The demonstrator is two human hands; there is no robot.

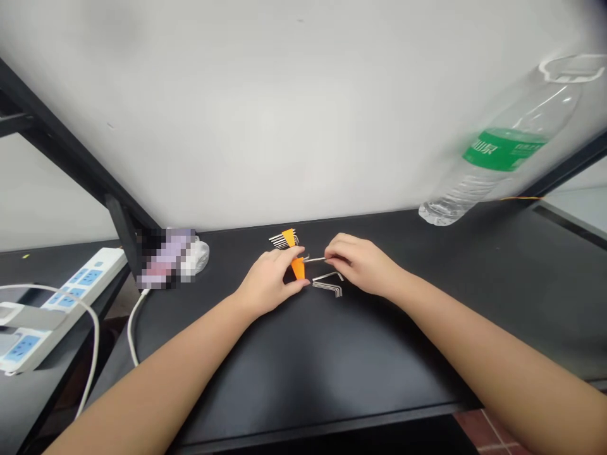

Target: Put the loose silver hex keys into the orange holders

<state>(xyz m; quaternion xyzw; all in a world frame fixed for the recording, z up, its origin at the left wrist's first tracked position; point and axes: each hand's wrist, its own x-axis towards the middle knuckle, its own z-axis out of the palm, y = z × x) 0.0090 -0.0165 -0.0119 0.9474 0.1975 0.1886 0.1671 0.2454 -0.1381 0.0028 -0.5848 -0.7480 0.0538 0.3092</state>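
Shiny metal hex keys (327, 288), plastic holder (298, 268)

The orange holder (298, 269), a small tapered block, leaned slightly near the centre of the frame. Right of it, a slim silver hex key (315, 260) ran nearly level, its seating unclear. Just below, loose L-shaped keys (327, 286) lay with bends rightward. A second orange holder (289, 237), just above, carried a row of silver keys.
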